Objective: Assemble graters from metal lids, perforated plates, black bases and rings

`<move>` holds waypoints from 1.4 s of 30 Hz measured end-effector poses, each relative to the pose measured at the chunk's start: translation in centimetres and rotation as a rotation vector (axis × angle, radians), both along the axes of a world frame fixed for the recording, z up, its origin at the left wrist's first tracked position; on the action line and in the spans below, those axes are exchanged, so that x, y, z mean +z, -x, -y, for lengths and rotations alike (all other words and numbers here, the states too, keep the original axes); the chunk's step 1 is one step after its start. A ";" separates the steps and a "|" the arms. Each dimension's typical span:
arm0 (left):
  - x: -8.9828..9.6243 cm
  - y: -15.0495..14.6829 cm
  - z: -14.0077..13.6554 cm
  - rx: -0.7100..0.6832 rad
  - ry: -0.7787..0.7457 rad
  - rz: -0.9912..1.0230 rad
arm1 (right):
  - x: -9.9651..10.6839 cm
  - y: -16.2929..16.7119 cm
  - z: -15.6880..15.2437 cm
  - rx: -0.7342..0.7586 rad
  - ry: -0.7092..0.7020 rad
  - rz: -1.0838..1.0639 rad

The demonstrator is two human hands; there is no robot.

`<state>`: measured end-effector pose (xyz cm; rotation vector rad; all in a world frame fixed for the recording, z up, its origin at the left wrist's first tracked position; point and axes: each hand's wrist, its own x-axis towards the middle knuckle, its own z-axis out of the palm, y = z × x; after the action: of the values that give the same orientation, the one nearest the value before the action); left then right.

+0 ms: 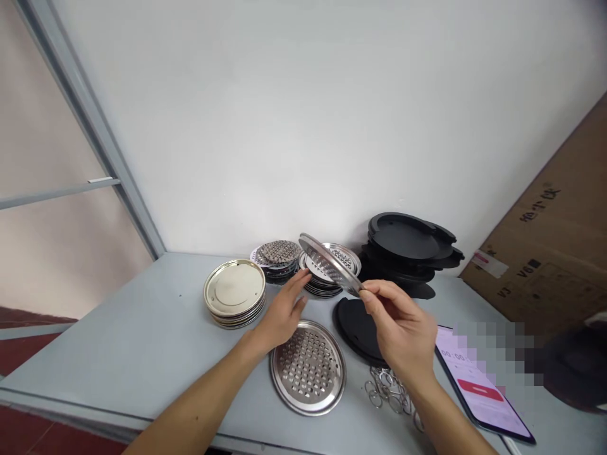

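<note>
Pinched at its edge by my right hand [403, 322], a round metal grater disc [327, 262] is raised and tilted above the table. My left hand [286, 313] has its fingers apart and holds nothing, close to the disc's left side. Below my hands another grater disc [308, 370], with rows of raised holes, lies flat. Behind the raised disc stands a stack of rimmed grater discs [353, 256]. Left of it are thin perforated plates [282, 251] in a pile. A stack of gold-toned round lids [234, 291] is left of my left hand.
Black round plastic trays [408, 237] are piled at the back right, against the wall. A black round base [358, 328] and several metal rings [391, 392] lie by my right wrist. A phone [484, 392] and a cardboard box [540, 240] are on the right.
</note>
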<state>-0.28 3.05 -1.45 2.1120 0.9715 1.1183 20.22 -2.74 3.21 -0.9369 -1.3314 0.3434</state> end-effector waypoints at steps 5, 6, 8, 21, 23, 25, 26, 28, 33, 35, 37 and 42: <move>1.4 1.1 1.0 0.069 0.386 0.520 | 0.4 -1.3 -1.3 0.342 0.297 -0.380; 1.8 1.4 1.3 0.046 0.419 0.550 | 0.5 -1.5 -1.6 0.416 0.353 -0.431; 2.6 1.9 1.8 0.031 0.425 0.542 | 0.4 -1.7 -2.1 0.533 0.475 -0.507; 2.7 4.3 2.3 -0.026 0.654 -0.095 | -2.8 -2.9 -3.3 0.523 0.725 0.310; 2.6 4.5 2.2 -0.015 0.669 -0.131 | -2.9 -2.8 -3.1 0.496 0.647 0.493; 2.5 4.7 2.1 -0.008 0.682 -0.168 | -3.0 -2.5 -2.8 0.444 0.584 0.634; 2.4 4.8 2.1 -0.011 0.691 -0.186 | -2.9 -2.3 -2.6 0.419 0.562 0.691; 2.3 4.9 2.1 -0.020 0.702 -0.217 | -2.8 -2.0 -2.1 0.371 0.529 0.777; 2.0 4.9 2.1 -0.028 0.686 -0.289 | -2.4 -1.2 -1.2 0.287 0.522 0.930; 2.0 4.9 2.1 -0.026 0.695 -0.313 | -2.3 -0.8 -0.9 0.257 0.530 0.997; 2.1 4.9 2.1 -0.030 0.701 -0.335 | -2.1 -0.3 -0.6 0.218 0.538 1.068; 2.4 4.8 2.3 -0.053 0.694 -0.382 | -1.8 1.1 0.0 0.147 0.577 1.229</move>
<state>-5.10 0.71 0.98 1.7644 1.2421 0.2658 19.11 -2.73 1.40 -1.6564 -2.5015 0.2574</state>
